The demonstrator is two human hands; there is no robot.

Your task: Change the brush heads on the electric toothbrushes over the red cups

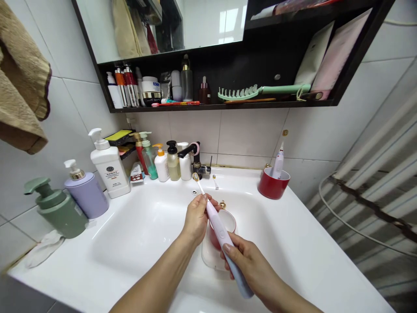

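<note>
Over the white sink, both hands hold an electric toothbrush (pixel 219 224) with a pink-to-blue handle, its head pointing away towards the faucet. My right hand (pixel 249 258) is wrapped round the lower handle. Fingers of my left hand (pixel 196 217) pinch the neck, where the brush head meets the handle. Below them, a red cup (pixel 232 221) with a white inside stands in the basin, partly hidden by the toothbrush and hands. A small loose brush head (pixel 215 181) lies on the sink's back ledge, right of the black faucet (pixel 195 158).
At the right, a red cup (pixel 273 187) holds another electric toothbrush (pixel 278 163). Several pump bottles (pixel 110 167) line the left and back edges. A dark shelf (pixel 195 107) with a green hairbrush (pixel 243 92) hangs above. A ribbed hose or cable (pixel 352 232) runs along the right.
</note>
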